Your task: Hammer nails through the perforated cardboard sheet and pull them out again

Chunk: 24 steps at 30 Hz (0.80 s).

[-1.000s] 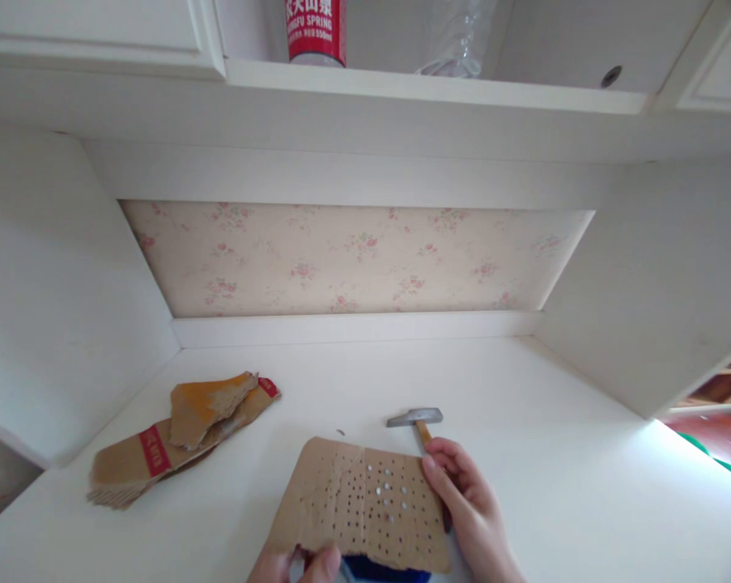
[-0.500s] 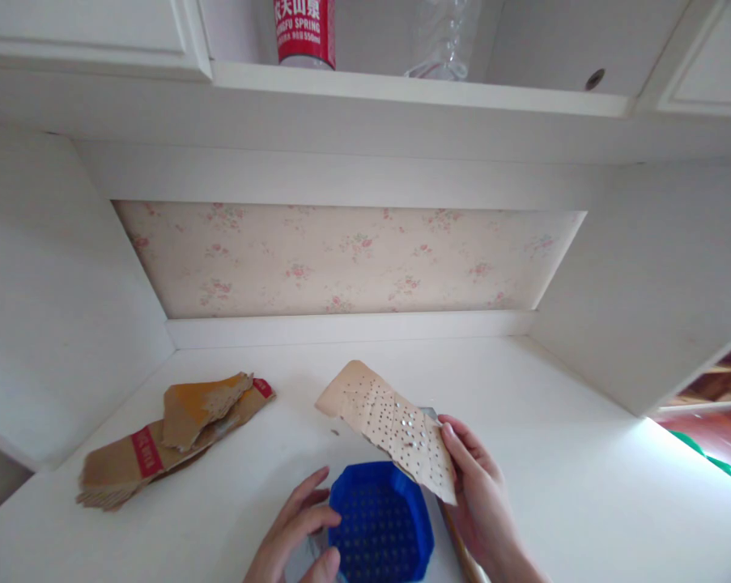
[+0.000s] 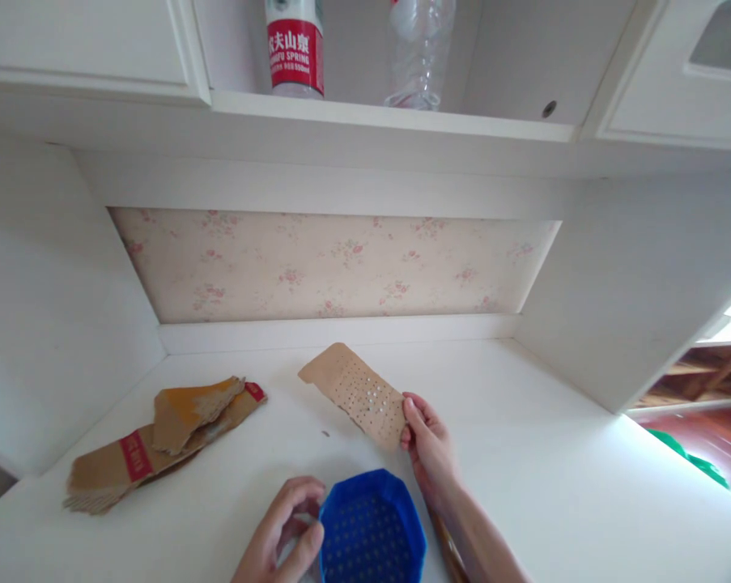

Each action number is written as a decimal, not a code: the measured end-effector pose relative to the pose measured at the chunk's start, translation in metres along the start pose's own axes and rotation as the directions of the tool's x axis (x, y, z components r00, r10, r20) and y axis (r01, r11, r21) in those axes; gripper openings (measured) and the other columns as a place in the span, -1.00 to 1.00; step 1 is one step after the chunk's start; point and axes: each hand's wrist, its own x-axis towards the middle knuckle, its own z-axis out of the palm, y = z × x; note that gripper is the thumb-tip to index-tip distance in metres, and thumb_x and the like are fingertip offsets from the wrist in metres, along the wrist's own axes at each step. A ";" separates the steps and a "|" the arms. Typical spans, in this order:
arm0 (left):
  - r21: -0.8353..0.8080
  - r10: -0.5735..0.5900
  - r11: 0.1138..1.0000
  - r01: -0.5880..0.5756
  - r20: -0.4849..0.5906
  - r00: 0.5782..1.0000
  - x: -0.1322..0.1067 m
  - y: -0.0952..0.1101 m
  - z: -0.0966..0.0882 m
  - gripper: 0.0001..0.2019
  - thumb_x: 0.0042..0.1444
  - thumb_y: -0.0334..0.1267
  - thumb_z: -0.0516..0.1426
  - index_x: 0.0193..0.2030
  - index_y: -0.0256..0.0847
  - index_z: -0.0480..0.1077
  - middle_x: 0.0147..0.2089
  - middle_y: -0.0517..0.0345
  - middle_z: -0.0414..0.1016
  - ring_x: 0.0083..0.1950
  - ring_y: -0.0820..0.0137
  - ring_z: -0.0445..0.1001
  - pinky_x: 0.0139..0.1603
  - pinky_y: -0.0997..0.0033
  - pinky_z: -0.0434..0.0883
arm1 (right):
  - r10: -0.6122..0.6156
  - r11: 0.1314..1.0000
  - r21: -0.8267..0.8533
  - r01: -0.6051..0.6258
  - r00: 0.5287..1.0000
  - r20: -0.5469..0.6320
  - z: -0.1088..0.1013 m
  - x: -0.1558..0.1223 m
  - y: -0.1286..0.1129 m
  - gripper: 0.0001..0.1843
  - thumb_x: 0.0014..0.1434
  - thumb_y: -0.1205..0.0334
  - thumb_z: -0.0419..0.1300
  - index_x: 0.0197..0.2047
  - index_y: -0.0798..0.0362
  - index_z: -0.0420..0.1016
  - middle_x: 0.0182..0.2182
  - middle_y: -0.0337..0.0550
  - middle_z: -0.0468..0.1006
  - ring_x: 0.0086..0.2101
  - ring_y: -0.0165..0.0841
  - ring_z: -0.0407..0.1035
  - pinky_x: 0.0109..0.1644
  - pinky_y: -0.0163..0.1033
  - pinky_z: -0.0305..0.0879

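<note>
The holed cardboard (image 3: 346, 385), over the blue tub (image 3: 370, 483) a second ago, has moved back, clear of it. The right hand (image 3: 431, 449) has its fingers clamped on the right edge; the sheet reaches left from them. The left hand (image 3: 287, 522) has thumb and fingers apart at the tub's left rim. Torn cardboard (image 3: 174, 433) lies left of those fingers on the table (image 3: 523, 470).

White counter (image 3: 535, 461), white side panels (image 3: 43, 300) both ends. Floral wallpaper (image 3: 316, 263) behind. Overhead: open shelf (image 3: 395, 117) between cabinet doors (image 3: 79, 40). Reddish floor (image 3: 711, 429) far right, brightly lit.
</note>
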 end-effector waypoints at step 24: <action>-0.608 -0.237 0.743 0.282 0.155 0.959 0.103 -0.018 0.018 -0.63 0.19 -0.09 0.20 -0.02 -0.37 0.49 0.01 -0.18 0.58 0.11 0.08 0.49 0.10 0.17 0.42 | 0.096 0.940 -0.340 0.012 0.949 0.299 -0.003 0.002 0.034 -0.65 0.19 -0.05 0.20 -0.14 0.06 0.46 -0.67 -0.40 0.44 -0.61 -0.45 0.32 -0.46 -0.29 0.21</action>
